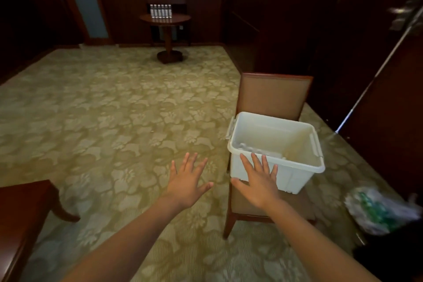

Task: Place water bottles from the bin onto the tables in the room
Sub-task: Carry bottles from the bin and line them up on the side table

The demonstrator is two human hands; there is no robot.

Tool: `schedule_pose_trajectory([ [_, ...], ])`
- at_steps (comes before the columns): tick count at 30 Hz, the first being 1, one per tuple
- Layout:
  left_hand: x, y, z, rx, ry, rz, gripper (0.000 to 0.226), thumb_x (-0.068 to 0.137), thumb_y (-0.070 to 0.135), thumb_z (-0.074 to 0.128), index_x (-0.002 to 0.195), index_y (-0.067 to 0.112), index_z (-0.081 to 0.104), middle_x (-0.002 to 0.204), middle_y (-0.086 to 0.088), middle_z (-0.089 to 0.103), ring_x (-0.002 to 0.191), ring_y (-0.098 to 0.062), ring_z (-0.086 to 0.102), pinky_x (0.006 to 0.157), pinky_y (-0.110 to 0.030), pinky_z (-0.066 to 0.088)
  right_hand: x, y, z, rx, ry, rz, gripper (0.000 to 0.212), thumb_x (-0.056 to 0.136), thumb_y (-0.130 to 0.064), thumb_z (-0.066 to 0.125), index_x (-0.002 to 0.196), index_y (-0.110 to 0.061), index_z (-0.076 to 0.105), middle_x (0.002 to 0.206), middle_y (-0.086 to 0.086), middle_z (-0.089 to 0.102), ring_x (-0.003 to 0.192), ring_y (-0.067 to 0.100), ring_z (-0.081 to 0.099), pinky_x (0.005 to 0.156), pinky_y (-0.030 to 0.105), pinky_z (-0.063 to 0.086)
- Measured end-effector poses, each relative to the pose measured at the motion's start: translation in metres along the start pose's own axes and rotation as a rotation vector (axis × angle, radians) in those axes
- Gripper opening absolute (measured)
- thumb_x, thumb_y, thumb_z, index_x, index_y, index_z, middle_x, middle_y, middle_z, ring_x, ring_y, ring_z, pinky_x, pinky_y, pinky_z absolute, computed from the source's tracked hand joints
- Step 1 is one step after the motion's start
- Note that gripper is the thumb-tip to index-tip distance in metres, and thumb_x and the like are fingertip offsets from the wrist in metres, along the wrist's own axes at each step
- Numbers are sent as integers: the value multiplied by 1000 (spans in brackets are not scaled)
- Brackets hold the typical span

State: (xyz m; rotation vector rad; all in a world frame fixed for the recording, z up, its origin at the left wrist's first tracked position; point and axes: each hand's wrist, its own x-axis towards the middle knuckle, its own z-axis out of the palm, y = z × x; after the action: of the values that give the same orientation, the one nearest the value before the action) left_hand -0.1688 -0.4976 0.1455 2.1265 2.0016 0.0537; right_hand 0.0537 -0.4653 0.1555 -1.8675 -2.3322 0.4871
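Left hand (pixel 186 184) and right hand (pixel 258 184), both spread flat with fingers straight, holding nothing. The white bin (pixel 297 178), on a chair (pixel 273 94), sits just beyond the right fingertips, with clear bottles (pixel 251 147) dimly visible inside. Far ahead of the left hand, a row of water bottles (pixel 160 11) stands on a round table (pixel 164 18).

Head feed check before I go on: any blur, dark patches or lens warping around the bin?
Head view: white bin, left hand and right hand sharp and evenly lit; head view's right edge smears, blurring the plastic bag and door handle; wood walls nearly black; wide-angle bends the edges; bottles on the far round table tiny but distinct.
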Motion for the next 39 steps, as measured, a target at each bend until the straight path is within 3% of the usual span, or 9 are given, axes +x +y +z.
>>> schedule_pose_trajectory([
  [13,207,48,0,11,-117,305,77,95,66,34,157,34,1,166,1,-10,151,-21,-16,120,-54,-11,112,89,-19,85,94,325,75,96,-64,38,158,-38,4,168,0,-5,152,24,-21,119,56,-15],
  [18,278,53,7,34,-168,407,76,95,69,27,157,35,-2,165,2,-13,151,-20,-18,118,-51,-13,155,109,-20,104,100,421,74,97,-63,37,158,-38,3,168,0,-4,152,25,-20,120,55,-15],
  [21,306,60,17,-7,-214,416,89,79,81,8,156,36,-3,165,3,-12,151,-21,-17,118,-49,-13,173,125,-15,114,72,452,74,97,-63,36,158,-38,2,168,0,-4,152,24,-20,118,53,-16],
  [23,325,66,27,-21,-260,420,90,79,81,7,156,35,-4,165,2,-12,151,-20,-17,120,-51,-9,188,140,-13,119,46,472,74,98,-63,36,158,-38,1,168,0,-4,152,24,-19,119,52,-14],
  [26,353,79,42,-17,-321,419,78,95,68,29,157,34,-4,165,2,-11,151,-20,-16,123,-48,-5,213,169,-8,138,-6,499,74,98,-61,38,158,-39,0,168,0,-4,153,24,-17,122,52,-11],
  [32,415,111,81,-60,-432,352,76,98,60,36,157,30,1,166,1,-4,153,-19,-6,123,-44,0,273,244,10,171,-160,483,77,97,-61,40,157,-41,-3,168,-1,-1,154,24,-11,122,52,-5],
  [35,445,129,104,-57,-499,307,79,94,67,31,157,30,2,166,4,-1,153,-19,-5,122,-43,2,305,285,23,191,-269,484,78,96,-60,42,157,-40,-2,168,0,1,154,25,-8,122,50,-2],
  [38,475,146,126,-65,-562,275,102,69,79,6,157,28,2,166,4,0,153,-19,-4,122,-41,4,334,320,37,201,-365,480,78,97,-59,43,158,-38,-3,168,0,1,154,27,-5,122,49,2],
  [39,485,151,135,-67,-572,259,101,70,79,7,157,28,4,166,3,1,153,-20,-3,122,-40,5,342,331,41,208,-397,478,78,98,-58,43,158,-37,-3,168,0,0,154,27,-5,122,48,2],
])
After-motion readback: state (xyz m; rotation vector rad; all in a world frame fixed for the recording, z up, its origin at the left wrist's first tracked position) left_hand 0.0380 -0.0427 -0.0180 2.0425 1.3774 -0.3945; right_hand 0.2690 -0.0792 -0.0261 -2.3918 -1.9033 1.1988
